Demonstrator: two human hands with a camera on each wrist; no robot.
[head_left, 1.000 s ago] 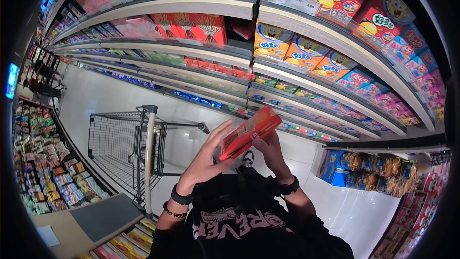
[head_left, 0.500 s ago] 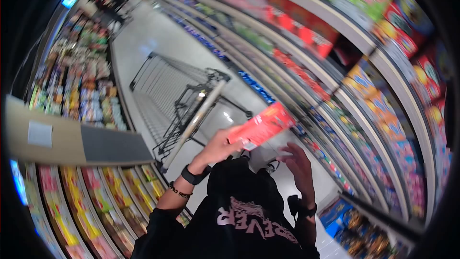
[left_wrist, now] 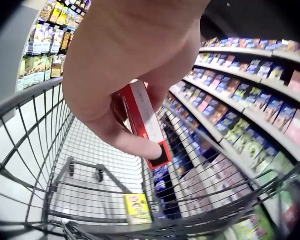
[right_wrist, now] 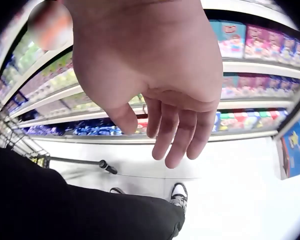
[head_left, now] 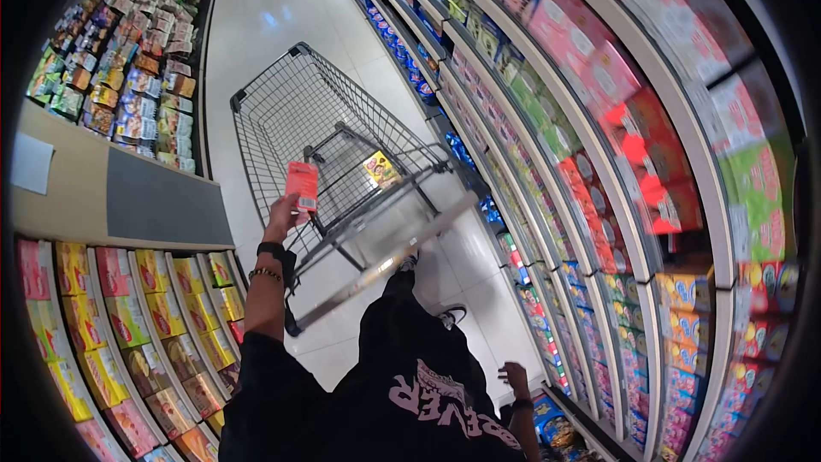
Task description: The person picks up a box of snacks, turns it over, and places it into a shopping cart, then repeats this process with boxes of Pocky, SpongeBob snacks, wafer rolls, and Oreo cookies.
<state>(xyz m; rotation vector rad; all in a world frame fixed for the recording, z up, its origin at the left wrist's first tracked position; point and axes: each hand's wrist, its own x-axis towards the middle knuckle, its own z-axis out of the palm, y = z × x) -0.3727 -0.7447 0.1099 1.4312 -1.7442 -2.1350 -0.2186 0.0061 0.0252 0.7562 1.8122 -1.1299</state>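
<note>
My left hand (head_left: 280, 218) grips a slim red snack box (head_left: 302, 184) by its lower end, above the near left side of a wire shopping cart (head_left: 382, 263). In the left wrist view, fingers and thumb hold that box (left_wrist: 142, 112) on either side, with its pale narrow face showing and the basket below. A yellow box (left_wrist: 137, 207) with a cartoon picture lies in the cart. My right hand (head_left: 515, 379) hangs low by my right side, holding nothing. Its fingers droop loosely in the right wrist view, where the hand (right_wrist: 150, 75) is in front of shelves.
Long shelves (head_left: 590, 180) of boxed snacks run along the right. Sloped racks (head_left: 128, 334) of yellow and pink boxes stand at the lower left, below a tan and grey counter end (head_left: 158, 197). Packaged goods (head_left: 141, 60) fill the far left. A blue display (right_wrist: 295, 147) stands low at right.
The red box was in both hands, then in the left alone; the left hand has carried it left over the cart. My right hand let go and dropped to my side. The view has turned left.
</note>
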